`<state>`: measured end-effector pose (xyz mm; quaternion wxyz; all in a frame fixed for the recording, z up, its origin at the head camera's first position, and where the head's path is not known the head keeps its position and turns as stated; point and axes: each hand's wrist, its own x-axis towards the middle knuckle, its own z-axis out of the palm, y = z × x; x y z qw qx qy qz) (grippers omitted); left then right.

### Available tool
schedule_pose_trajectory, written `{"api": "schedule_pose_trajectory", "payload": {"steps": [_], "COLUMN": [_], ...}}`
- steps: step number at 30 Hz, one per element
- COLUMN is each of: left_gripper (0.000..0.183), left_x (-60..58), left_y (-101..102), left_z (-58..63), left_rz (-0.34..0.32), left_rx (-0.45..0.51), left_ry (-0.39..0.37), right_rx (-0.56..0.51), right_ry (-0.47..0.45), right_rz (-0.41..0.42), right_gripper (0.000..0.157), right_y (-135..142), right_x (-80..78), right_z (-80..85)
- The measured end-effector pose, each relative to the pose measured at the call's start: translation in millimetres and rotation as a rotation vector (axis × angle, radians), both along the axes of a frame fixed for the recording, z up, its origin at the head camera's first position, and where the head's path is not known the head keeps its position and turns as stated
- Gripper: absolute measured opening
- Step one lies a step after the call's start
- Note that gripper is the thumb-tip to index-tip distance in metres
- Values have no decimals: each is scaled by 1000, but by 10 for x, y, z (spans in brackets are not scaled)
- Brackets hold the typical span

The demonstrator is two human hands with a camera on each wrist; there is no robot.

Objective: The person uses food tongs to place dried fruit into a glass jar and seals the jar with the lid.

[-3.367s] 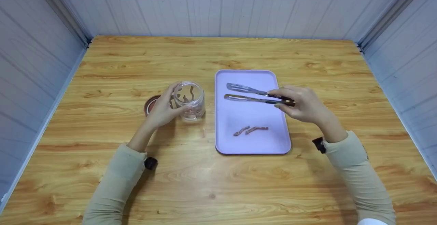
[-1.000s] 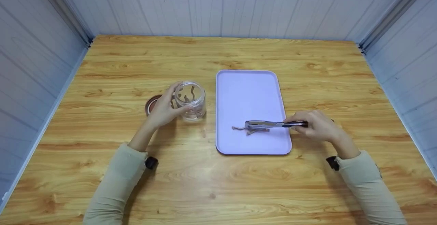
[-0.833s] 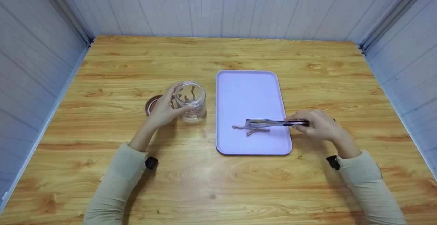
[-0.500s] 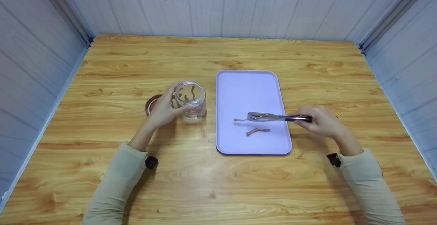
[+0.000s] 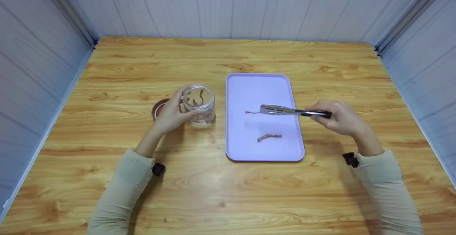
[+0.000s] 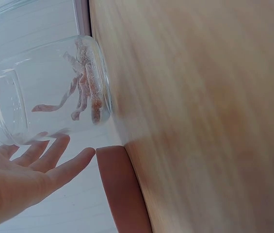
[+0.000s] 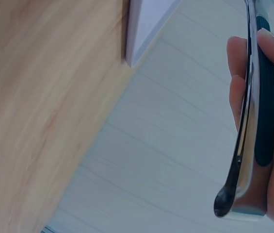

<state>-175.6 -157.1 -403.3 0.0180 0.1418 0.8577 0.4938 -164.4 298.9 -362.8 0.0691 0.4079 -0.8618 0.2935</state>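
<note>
Left forearm point(image 5: 117, 192), beige-sleeved: slants forward and inward. Left hand point(image 5: 172, 117): thumb point(image 5: 191, 114) stands well apart from the fingers point(image 6: 71, 169), which spread in a loose curve. Right forearm point(image 5: 388, 188), likewise sleeved: slants forward and inward. Right hand point(image 5: 338, 118): raised, thumb opposes bent fingers in a pinch.

The head view looks down on the table point(image 5: 199, 192), which both wrist views (close, tilted) share.
</note>
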Motion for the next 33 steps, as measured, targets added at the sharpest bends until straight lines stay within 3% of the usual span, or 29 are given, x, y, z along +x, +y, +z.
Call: {"api": "schedule_pose_trajectory", "payload": {"steps": [15,33], "left_gripper": [81,81], "left_x": [-4,8], "left_y": [-3,-1], "left_z": [-7,7], "left_rz": [-14,-5], "left_rx": [11,9], "left_ry": [-4,-18], "right_rx": [-16,-14], "right_ry": [119,143], "right_rz": [2,-19], "right_gripper": [28,25], "right_y": [-97,-309], "right_x": [-88,-201], "right_z": [229,343]}}
